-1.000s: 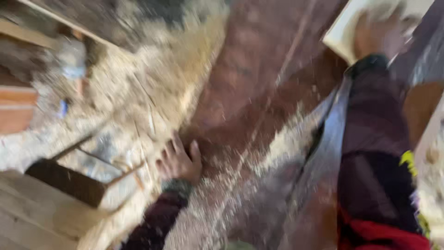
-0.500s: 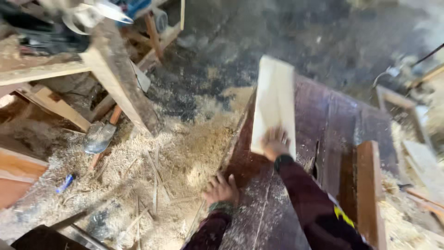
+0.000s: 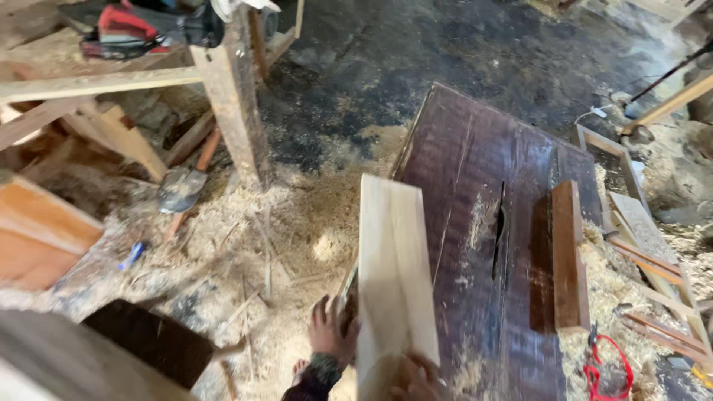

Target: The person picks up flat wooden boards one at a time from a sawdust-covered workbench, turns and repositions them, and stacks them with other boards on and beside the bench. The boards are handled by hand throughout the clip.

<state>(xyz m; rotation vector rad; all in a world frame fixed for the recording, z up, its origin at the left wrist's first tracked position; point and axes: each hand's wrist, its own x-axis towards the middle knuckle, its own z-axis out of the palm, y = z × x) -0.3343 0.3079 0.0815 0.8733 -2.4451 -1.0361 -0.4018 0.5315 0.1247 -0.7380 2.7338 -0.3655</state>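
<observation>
Floor: the ground [image 3: 460, 52] is dark and dirty at 12 o'clock. Pale sawdust [image 3: 297, 238] covers it at 9 o'clock.
Saw table: a big dark table top [image 3: 475, 171] runs from the middle down to 6 o'clock. It has a thin slot [image 3: 496, 245] in it. I cannot make out a blade in there.
Bench: a rough wooden bench [image 3: 223, 82] stands at 11 o'clock. A red and black tool [image 3: 126, 30] lies on top, cut off by the top edge.
Board: a long pale board [image 3: 394, 275] lies along the left edge of the table top, at 6 o'clock. Its near end goes out of the picture.
Block: a brown wooden block [image 3: 568, 252] sits on the table at 4 o'clock, well apart from the board.
Shovel: a shovel [image 3: 182, 189] rests in the sawdust at 9 o'clock, under the bench.
Left hand: the left hand [image 3: 330, 330] is at 6 o'clock. Its fingers curl around the left edge of the board. The thumb is hidden.
Right hand: the right hand [image 3: 412, 375] lies on the near end of the board. Most of it is cut off, so I cannot tell how its fingers are set.
Change: half a second ago the board lay farther up the table and the right hand pressed flat on its near end. The left hand rested flat on the table edge. Now the board is closer and both hands are on it.
</observation>
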